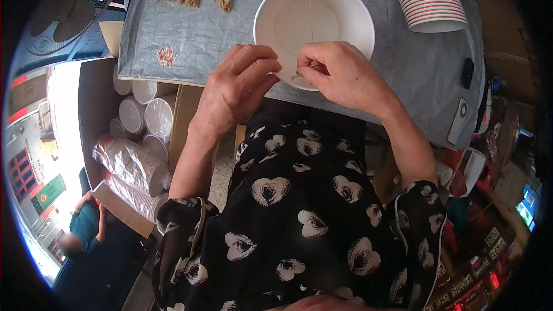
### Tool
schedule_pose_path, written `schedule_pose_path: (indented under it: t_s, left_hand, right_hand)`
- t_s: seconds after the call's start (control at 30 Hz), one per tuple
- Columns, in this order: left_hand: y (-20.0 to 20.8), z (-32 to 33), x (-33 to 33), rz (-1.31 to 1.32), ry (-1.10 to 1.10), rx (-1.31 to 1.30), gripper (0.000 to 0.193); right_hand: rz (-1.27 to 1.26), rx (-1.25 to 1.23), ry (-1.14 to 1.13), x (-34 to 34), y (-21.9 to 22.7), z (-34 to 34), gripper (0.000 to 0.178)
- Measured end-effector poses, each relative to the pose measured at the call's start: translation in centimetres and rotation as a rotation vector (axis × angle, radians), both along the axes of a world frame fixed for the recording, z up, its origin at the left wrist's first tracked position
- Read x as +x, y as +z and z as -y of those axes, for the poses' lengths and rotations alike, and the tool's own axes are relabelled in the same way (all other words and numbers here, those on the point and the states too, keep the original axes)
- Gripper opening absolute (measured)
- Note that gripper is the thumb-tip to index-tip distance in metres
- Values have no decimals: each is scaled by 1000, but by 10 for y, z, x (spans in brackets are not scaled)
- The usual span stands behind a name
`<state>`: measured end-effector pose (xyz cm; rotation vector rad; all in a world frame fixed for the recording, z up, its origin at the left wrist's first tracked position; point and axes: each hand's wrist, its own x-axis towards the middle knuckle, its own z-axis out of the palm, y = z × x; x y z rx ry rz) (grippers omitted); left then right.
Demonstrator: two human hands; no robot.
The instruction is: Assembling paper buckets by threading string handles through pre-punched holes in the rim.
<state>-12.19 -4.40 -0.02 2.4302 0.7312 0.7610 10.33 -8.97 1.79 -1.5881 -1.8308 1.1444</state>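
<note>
White paper bowl (340, 8), twine (310, 6) pinched at its rim by both hands.

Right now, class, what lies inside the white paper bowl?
Inside the white paper bowl only a thin twine string shows, running across its bare bottom toward the near rim. The right hand and left hand cover that rim, hiding the string's end.

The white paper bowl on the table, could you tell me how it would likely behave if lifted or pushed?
The bowl looks thin-walled and empty, so probably light and easy to slide on the grey cloth. Its rim would likely flex where the left hand and right hand pinch it. The string across it is limp.
</note>
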Motion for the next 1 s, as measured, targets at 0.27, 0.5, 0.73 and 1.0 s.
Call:
schedule_pose_path:
  t_s: [0.27,0.5,0.73,1.0]
  left_hand:
    - [-4,-9,8,17,-5,-13,25]
    - [-9,6,14,198,122,-130,37]
    - [-43,42,22,353,258,-341,32]
    - [-52,49,38,496,304,-392,23]
  right_hand:
    - [30,-50,12,-2,5,-6,14]
    - [-43,-71,-30,6,-6,-10,17]
    - [-163,-146,-17,16,-14,-11,10]
    - [-228,-222,-58,26,-5,-10,11]
